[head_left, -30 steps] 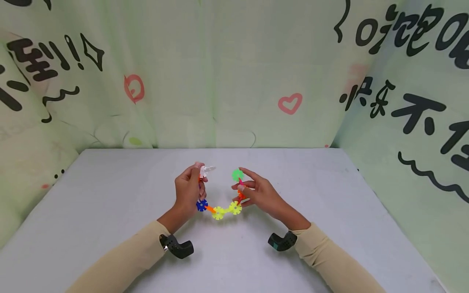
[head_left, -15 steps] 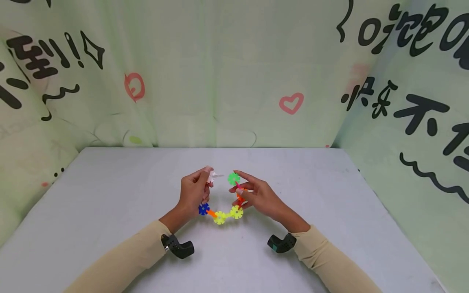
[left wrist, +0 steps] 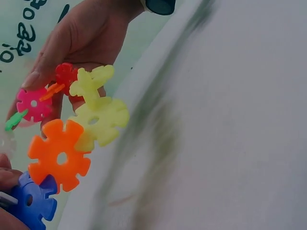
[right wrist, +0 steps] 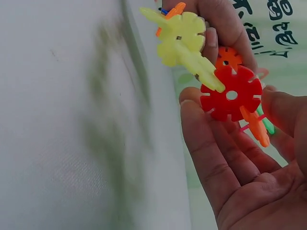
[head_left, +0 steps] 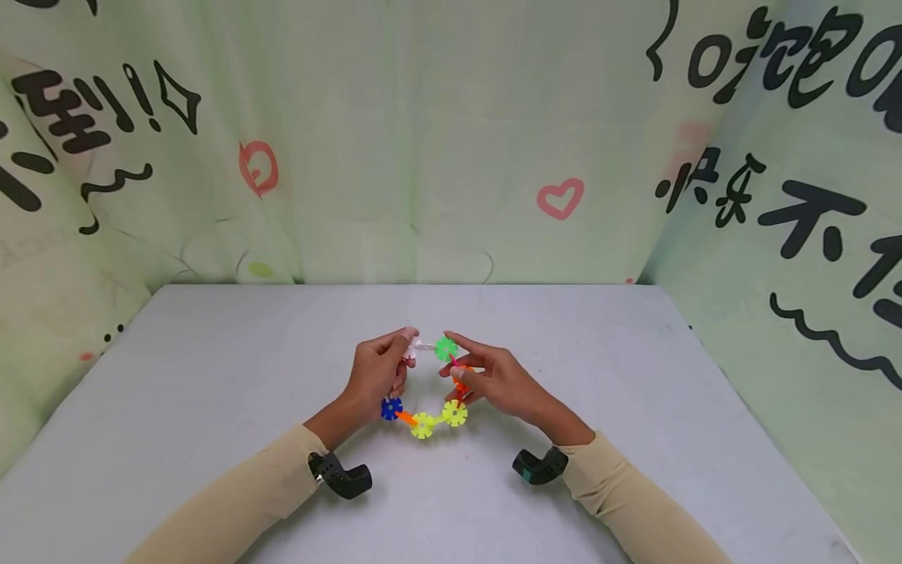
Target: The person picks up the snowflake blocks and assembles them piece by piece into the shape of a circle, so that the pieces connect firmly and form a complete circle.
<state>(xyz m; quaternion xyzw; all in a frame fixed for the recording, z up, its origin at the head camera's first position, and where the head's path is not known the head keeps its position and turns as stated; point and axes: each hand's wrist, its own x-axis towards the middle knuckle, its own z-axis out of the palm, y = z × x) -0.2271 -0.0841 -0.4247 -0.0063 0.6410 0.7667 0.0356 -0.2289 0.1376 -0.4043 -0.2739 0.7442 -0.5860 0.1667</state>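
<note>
A chain of interlocking plastic snowflake discs [head_left: 423,425] hangs between the two hands above the table, curved into a near ring. My left hand [head_left: 379,366] pinches a white disc [head_left: 412,350] at its far left end; a blue disc [head_left: 391,409] shows below that hand. The right hand [head_left: 500,380] holds the right side between thumb and fingers, around a red disc [right wrist: 231,93] and a pink disc [left wrist: 34,104]. Its index fingertip is at a green disc [head_left: 445,348], where a white piece reaches the green rim. In the left wrist view an orange disc [left wrist: 60,155] links blue to yellow.
A white table [head_left: 599,352] extends under both hands. Pale green curtains [head_left: 458,141] with black lettering and red hearts stand behind it and along the sides. Black wrist bands [head_left: 541,466] sit at both cuffs.
The left hand has moved right and slightly nearer with the white discs, narrowing the gap to the green disc until they meet. The right hand has shifted slightly left and nearer.
</note>
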